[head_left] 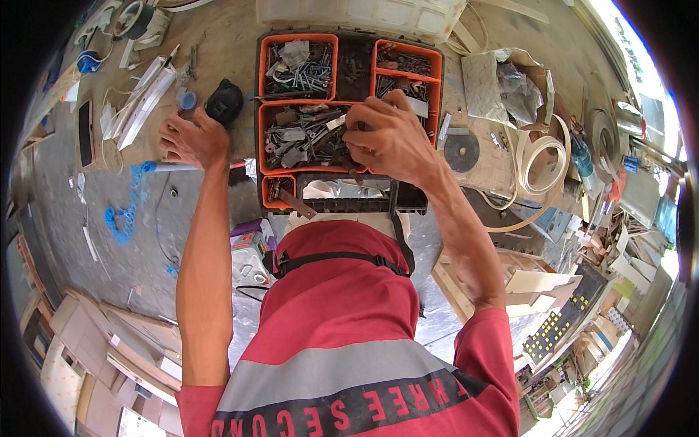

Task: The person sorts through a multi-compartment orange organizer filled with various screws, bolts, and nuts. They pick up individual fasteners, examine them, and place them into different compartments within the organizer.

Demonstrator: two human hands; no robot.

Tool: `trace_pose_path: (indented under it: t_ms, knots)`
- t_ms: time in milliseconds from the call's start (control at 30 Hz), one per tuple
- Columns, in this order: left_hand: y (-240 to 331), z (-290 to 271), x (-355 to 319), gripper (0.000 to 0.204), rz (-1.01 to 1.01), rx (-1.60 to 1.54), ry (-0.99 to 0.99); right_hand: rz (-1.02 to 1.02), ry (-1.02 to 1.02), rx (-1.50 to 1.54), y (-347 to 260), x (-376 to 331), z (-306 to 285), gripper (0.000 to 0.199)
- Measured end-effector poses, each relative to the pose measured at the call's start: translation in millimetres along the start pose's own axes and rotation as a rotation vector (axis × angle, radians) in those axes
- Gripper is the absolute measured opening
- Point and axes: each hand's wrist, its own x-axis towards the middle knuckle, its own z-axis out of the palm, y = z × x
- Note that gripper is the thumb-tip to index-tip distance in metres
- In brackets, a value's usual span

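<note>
Resting on the worktable, my left hand (195,140) has its fingers curled in, and nothing shows in them. Just beyond it are a small blue cup-like cap (188,100) and a black rounded tape measure (224,103). My right hand (393,138) reaches into the large front compartment of an orange-and-black organizer box (260,105). Its fingers are bent together over a heap of mixed metal hardware (302,138); what they grip is hidden. A light metal piece (336,123) lies by the fingertips. Other compartments hold screws (312,71) and small fasteners.
A phone (86,133) and white strips (142,102) lie left. On the right are an open carton (539,91), a dark disc (461,151) and coiled edge-banding (557,164). A translucent case (357,16) stands behind the box. A blue coiled hose (125,218) hangs below the table's edge.
</note>
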Motion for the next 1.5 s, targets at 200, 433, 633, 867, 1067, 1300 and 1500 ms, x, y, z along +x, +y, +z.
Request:
trace_pose_path:
  t_ms: [200,433,633,867,1067,1300,1500]
  knots:
    - [-2,4,-1,0.043,-0.004,-0.001,0.014,0.307,0.128,0.373,5,-1,-7,0.009]
    - [-3,2,0,0.044,-0.022,0.003,0.0,0.124,0.253,0.161,4,16,-16,0.027]
    - [-4,4,0,0.044,-0.013,0.004,0.005,-0.041,-0.187,-0.14,-14,12,2,0.016]
    - [-1,1,-1,0.044,0.006,0.005,0.001,-0.123,-0.152,-0.267,-15,7,10,0.012]
    - [-5,7,-1,0.045,-0.01,-0.015,0.01,0.016,-0.116,-0.294,-14,5,6,0.013]
    - [-5,7,-1,0.047,-0.009,-0.016,0.024,0.122,-0.077,0.084,0,12,-23,0.013]
    - [-2,2,-2,0.048,-0.022,-0.005,-0.012,0.237,0.289,-0.043,7,35,-31,0.015]
